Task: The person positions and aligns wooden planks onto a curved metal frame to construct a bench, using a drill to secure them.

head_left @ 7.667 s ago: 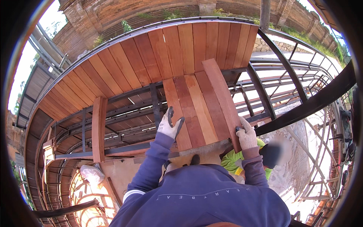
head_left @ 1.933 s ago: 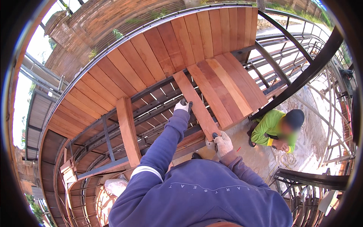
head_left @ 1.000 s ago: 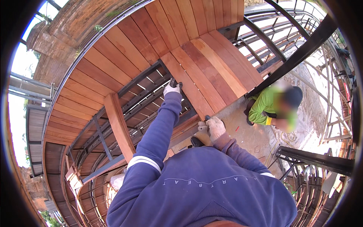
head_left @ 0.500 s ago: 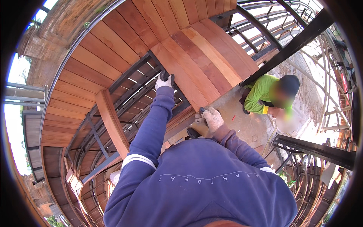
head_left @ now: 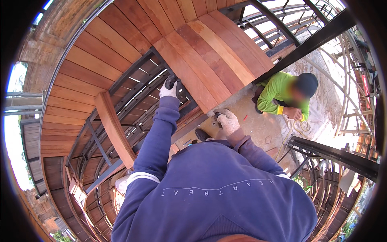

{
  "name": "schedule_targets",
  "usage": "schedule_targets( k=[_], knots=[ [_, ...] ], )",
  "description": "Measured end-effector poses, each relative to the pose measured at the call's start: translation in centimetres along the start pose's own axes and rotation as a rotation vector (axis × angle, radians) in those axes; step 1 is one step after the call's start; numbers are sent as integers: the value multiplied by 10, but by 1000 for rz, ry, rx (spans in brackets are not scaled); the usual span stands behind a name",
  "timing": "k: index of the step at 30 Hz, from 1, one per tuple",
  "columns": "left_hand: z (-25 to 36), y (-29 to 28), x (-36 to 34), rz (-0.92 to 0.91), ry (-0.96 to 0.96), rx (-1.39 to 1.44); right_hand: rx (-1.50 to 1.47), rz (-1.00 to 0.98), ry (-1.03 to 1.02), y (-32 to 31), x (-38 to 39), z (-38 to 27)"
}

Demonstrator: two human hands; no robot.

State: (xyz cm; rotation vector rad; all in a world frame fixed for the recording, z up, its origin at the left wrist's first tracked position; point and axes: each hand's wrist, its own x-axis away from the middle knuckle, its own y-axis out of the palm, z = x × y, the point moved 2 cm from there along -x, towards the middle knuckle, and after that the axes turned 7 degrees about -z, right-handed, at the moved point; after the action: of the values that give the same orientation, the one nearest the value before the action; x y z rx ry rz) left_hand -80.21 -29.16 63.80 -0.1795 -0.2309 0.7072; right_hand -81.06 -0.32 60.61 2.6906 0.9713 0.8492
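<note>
Plank, left hand beside, lettered sweatshirt

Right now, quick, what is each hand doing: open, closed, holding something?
Left hand: bent fingers beside the nearest laid plank; grip cannot be told.
Right hand: bent fingers near that plank's near end; grip cannot be told.

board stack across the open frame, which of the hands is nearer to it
Left. The left hand is to the right of the stack, by the edge of the laid boards; the right hand is farther right, near the boards' close end.
</note>
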Motion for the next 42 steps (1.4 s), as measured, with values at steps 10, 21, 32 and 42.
schedule_targets(
  k=[10, 21, 32, 42],
  knots=[
    [48, -54, 87, -55, 305, -361, 1310, -287, 501, -65, -43, 61],
    [114, 70, 195, -1148, 770, -13, 1754, -1025, 147, 31, -126, 126],
    [-279, -122, 296, -428, -720, -1091, 1686, -649, 479, 41, -83, 143],
    [-329, -354, 472, 1549, -233, 303, 1576, -907, 139, 22, -70, 91]
  ],
)
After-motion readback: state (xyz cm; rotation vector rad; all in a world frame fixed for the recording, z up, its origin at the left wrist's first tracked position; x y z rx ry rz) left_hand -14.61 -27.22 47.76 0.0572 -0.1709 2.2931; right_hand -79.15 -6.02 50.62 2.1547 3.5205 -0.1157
